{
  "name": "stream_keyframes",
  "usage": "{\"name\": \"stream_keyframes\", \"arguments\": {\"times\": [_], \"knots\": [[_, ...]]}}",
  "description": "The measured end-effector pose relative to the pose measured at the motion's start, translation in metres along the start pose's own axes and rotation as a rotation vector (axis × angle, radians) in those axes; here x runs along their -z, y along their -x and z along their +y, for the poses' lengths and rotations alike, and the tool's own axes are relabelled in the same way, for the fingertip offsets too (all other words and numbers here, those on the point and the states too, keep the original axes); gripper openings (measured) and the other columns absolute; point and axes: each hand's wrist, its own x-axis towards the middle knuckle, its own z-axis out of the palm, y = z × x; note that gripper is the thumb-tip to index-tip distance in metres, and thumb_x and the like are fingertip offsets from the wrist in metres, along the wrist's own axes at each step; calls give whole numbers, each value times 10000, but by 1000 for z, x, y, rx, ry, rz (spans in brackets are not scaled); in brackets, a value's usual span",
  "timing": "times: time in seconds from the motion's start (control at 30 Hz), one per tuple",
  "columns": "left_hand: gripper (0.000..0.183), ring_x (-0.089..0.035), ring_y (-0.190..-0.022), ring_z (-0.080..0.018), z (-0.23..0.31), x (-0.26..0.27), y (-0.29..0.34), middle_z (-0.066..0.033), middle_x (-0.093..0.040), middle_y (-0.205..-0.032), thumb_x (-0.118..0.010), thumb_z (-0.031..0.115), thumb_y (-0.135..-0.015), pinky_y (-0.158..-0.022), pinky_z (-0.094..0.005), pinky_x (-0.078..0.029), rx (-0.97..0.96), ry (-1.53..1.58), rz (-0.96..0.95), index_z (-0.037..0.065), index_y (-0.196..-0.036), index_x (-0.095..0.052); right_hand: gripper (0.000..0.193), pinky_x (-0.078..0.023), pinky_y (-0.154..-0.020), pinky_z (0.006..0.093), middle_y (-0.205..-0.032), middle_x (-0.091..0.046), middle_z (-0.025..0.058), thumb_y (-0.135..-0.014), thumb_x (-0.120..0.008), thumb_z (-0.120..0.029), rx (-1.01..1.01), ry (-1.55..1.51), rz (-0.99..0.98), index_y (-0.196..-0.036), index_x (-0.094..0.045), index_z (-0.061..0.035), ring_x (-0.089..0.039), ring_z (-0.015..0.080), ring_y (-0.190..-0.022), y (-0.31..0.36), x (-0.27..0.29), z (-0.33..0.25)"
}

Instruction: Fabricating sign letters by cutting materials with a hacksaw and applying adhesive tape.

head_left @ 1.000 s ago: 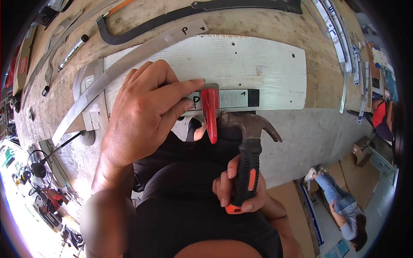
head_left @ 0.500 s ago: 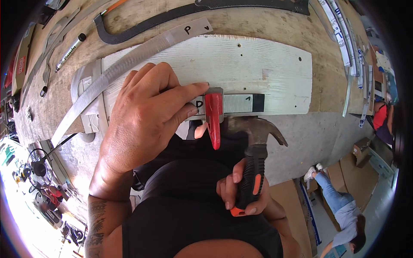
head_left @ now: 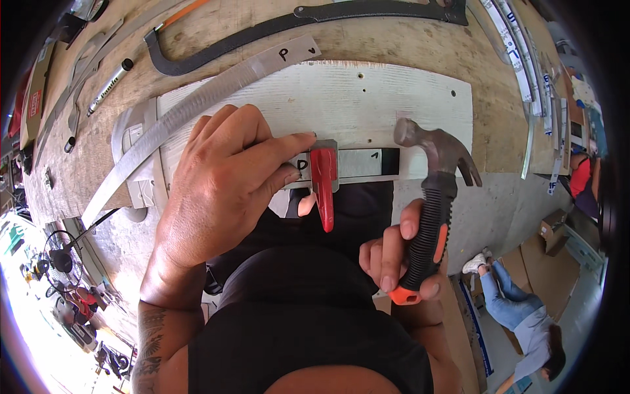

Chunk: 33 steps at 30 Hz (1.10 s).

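My right hand grips the black-and-orange handle of a claw hammer, its head raised above the right end of a short metal strip. That flat strip lies along the near edge of a white-painted board. A grey metal piece with a red, downward-tapering part sits across the strip. My left hand is closed at the strip's left part, thumb and forefinger pinching there; the forefinger's tip meets the grey metal piece. Its other fingers are curled over the board.
A long, curved metal strip slants across the board. Beyond lie a hacksaw and a marker pen. Wrapped strips are at the far right. A fan stands at left; another person is at lower right.
My right hand has moved right and up with the hammer, lifting its head away from the red part. My left hand keeps its place at the short strip.
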Motion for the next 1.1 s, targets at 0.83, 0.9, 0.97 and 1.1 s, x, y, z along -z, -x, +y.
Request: {"name": "stream_keyframes", "arguments": {"times": [0.83,0.9,0.97,1.1], "knots": [[393,-520,-776,-245,4,3,-3,-36,-484,-784,-785,93,-692,-754,-373,-444,20,-26,-34,92,-1085,-776,756,-500,-681,324,-867,-675,155,-654,-868,-79,-244,-32,18,-1261,-418,-44,-689,226,-754,-13,5,-2],[392,-520,-774,-245,4,2,-2,-36,-485,-784,-784,92,-692,-754,-372,-444,15,-25,-28,91,-1084,-776,749,-545,-686,319,-890,-670,155,-629,-850,-27,-252,-49,-2,-1250,-430,-30,-704,236,-793,-11,7,0],[386,-525,-778,-245,3,2,-2,-37,-488,-783,-783,89,-696,-757,-371,-446,10,-34,-27,88,-1082,-777,753,-543,-682,316,-888,-671,156,-636,-849,-36,-185,-57,15,-1258,-425,-26,-702,228,-795,-10,6,2],[382,-535,-787,-248,2,3,-2,-46,-501,-793,-778,73,-706,-764,-370,-450,-3,-38,-21,80,-1087,-772,723,-537,-685,309,-875,-667,135,-646,-848,-44,-82,80,105,-1248,-449,-19,-689,204,-779,-4,2,-5]]}}
